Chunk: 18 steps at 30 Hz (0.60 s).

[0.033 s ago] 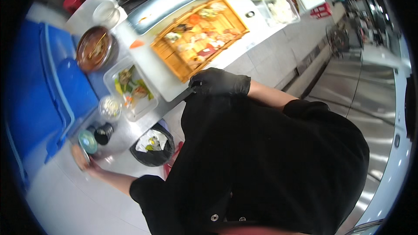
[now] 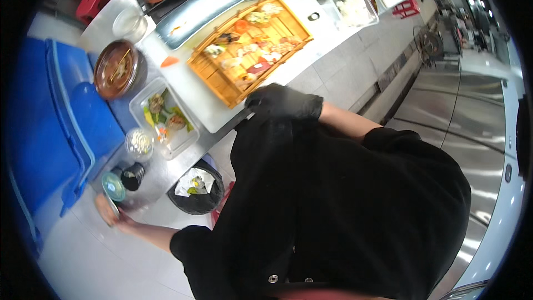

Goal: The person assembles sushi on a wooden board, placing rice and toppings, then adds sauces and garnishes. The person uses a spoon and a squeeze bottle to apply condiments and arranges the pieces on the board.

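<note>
The right hand [image 2: 280, 103], in a smooth black glove, rests curled on the near edge of the white worktop [image 2: 355, 50], just beside the near corner of a wooden tray [image 2: 214, 75]; whether it grips anything I cannot tell. That tray is slatted, rectangular and pale orange, carrying rows of small sushi pieces too many to count. The left hand [image 2: 106, 210], bare, reaches far out to the left, its fingers at a small round teal-lidded tub [image 2: 114, 186]; I cannot tell whether they clasp it. Just beside the tub stands one small black cup [image 2: 133, 176], and beyond that one clear round tub [image 2: 139, 143]. A clear plastic box [image 2: 164, 116] of mixed vegetables sits further along, then one round brown bowl [image 2: 115, 69]. A long shiny metal tray [image 2: 208, 0] lies at the far side. Below the worktop stands one black bin [image 2: 195, 191] lined with crumpled paper. Blue plastic crates [image 2: 50, 116] fill the left
</note>
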Tool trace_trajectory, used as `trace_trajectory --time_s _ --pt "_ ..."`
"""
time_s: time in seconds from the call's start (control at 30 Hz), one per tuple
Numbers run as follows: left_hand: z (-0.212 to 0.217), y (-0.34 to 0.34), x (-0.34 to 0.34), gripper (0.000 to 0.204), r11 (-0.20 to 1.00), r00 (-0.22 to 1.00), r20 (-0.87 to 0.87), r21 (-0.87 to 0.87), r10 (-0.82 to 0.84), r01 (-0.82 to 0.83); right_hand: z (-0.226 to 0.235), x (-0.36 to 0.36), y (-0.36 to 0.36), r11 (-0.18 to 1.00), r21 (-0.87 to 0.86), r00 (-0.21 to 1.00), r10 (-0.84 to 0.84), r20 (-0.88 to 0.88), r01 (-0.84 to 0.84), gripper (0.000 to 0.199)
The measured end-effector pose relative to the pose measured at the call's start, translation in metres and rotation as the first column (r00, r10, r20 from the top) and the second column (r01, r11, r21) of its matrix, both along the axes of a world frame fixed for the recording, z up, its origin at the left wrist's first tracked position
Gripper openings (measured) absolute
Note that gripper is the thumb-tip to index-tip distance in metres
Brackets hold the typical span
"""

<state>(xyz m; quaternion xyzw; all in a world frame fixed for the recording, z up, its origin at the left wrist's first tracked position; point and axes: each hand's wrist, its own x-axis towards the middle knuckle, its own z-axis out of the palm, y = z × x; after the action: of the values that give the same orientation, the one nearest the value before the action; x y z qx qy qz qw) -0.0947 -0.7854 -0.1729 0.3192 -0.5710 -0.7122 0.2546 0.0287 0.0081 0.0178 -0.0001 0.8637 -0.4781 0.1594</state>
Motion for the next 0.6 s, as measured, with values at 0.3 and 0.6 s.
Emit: trace_trajectory --time_s 0.3,0.6 --pt "0.107 0.185 0.210 0.066 0.969 0.999 0.036 -0.247 0.025 -0.015 -0.058 -0.018 0.272 0.635 0.688 0.925 -0.121 -0.361 0.352 0.063" --pt "0.121 0.460 0.302 0.070 0.973 0.964 0.194 0.178 -0.179 0.145 -0.144 -0.066 0.381 0.913 0.406 0.874 0.167 -0.456 0.038 0.020"
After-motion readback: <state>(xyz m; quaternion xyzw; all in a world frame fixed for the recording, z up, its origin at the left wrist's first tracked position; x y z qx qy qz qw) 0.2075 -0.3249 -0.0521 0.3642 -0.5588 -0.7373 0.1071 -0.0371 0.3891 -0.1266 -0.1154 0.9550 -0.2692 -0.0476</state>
